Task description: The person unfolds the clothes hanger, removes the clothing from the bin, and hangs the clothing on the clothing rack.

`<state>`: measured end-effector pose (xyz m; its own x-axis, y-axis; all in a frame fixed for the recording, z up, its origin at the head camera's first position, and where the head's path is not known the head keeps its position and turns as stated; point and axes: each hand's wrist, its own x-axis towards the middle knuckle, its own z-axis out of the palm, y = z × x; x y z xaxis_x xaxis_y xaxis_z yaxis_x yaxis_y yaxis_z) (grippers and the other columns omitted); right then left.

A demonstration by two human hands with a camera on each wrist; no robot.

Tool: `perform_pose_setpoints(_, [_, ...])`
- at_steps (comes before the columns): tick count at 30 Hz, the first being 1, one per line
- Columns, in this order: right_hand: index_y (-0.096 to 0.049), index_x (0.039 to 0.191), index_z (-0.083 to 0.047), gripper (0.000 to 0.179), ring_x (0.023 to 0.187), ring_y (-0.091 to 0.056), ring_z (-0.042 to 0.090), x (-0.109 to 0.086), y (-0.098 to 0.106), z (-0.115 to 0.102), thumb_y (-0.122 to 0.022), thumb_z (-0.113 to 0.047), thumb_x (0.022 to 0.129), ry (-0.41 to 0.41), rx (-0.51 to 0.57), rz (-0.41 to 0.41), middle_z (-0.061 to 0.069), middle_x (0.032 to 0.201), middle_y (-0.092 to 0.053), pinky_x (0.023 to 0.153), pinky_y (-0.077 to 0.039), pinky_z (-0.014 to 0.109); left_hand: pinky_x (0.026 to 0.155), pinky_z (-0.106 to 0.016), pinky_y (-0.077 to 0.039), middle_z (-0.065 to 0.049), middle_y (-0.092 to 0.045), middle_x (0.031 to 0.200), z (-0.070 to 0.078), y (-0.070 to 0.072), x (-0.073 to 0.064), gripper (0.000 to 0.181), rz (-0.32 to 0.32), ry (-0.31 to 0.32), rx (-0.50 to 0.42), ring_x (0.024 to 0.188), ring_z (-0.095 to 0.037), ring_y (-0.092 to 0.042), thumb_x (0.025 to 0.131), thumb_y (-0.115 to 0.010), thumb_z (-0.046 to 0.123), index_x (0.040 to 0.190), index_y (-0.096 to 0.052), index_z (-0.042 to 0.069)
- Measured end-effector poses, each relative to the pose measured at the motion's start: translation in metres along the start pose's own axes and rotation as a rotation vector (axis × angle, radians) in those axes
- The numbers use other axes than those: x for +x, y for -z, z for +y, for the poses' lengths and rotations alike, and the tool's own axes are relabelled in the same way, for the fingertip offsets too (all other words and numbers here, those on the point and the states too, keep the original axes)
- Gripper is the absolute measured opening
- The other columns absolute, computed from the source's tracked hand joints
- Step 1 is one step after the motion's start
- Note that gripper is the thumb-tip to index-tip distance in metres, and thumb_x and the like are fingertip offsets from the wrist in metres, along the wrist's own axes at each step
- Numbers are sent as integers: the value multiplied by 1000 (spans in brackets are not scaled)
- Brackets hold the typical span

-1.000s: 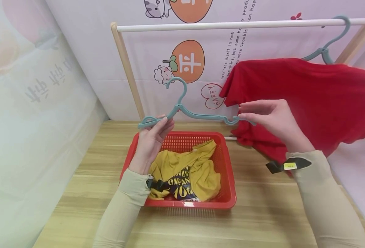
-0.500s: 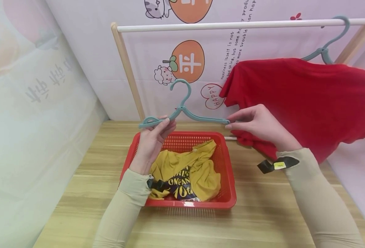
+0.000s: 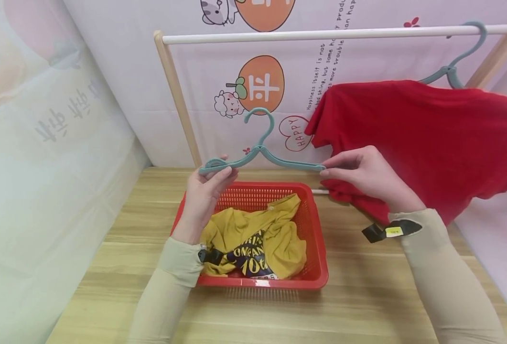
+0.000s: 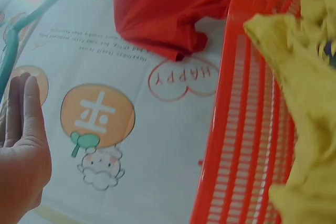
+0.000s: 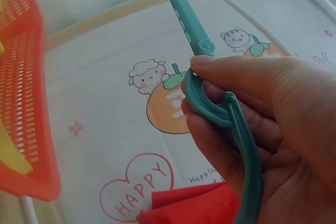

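Observation:
A light blue-green folding clothes hanger (image 3: 287, 164) is held up above the back rim of the basket, its hook on top. My left hand (image 3: 206, 191) holds the hanger's left end, thumb in front and fingers behind. My right hand (image 3: 362, 174) pinches the tip of its right arm. The right wrist view shows my thumb on a joint there, with a curved section (image 5: 207, 108) of the hanger running down along the palm. Below, a yellow T-shirt (image 3: 285, 243) with dark print lies crumpled in a red plastic basket (image 3: 322, 272).
Behind stands a rack with a white rail (image 3: 305, 35) and wooden posts (image 3: 177, 95). From its right end a red T-shirt (image 3: 408, 138) hangs on another blue-green hanger (image 3: 447, 71). The basket rests on a wooden table (image 3: 120, 248) before a printed backdrop.
The right arm of the hanger, earlier extended with its notched end piece showing, now looks shorter. My right hand moved left, then slightly right. My left hand has shifted outward to the hanger's left end.

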<state>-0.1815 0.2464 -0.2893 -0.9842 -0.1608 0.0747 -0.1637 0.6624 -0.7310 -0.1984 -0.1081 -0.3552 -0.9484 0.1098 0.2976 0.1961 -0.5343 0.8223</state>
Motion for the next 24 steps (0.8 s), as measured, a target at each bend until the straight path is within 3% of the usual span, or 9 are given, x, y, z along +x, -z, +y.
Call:
perform_pose_setpoints(4, [-79, 116, -22, 39, 97, -63, 22, -3, 5, 3, -81, -47, 86, -8, -12, 15, -1, 102, -75, 77, -57, 28, 97, -43, -54, -9, -74, 104, 9, 7, 1, 22, 23, -19, 58, 97, -23, -73, 97, -64, -7, 109, -74, 8])
perform_pose_setpoints(11, [-79, 115, -20, 38, 95, -64, 24, -7, 7, 2, -81, -46, 86, -14, 2, -9, 3, 101, -76, 77, -58, 28, 92, -36, -56, -4, -76, 93, 21, 16, 6, 10, 8, 4, 337, 88, -19, -72, 94, -74, 7, 100, -79, 12])
perform_pose_setpoints(14, [-80, 114, -20, 38, 93, -65, 23, -8, 6, 2, -81, -46, 87, -6, -4, -10, 2, 99, -76, 78, -57, 27, 91, -36, -56, -2, -75, 92, 24, 17, 7, 10, -9, 17, 398, 86, -19, -72, 94, -75, 9, 94, -80, 17])
perform_pose_setpoints(18, [-80, 114, -20, 38, 91, -66, 22, -9, 3, 3, -80, -47, 86, 2, -12, 1, 0, 96, -76, 77, -57, 26, 91, -36, -55, -1, -75, 91, 25, 16, 7, 15, -11, 21, 398, 85, -18, -71, 95, -73, 8, 90, -80, 21])
perform_pose_setpoints(24, [-79, 115, -20, 37, 89, -66, 23, -10, 2, 7, -80, -45, 87, 18, -3, 16, 1, 97, -76, 75, -58, 27, 87, -33, -55, -1, -74, 89, 24, 14, 9, 9, -8, 8, 328, 86, -16, -68, 95, -74, 8, 92, -81, 13])
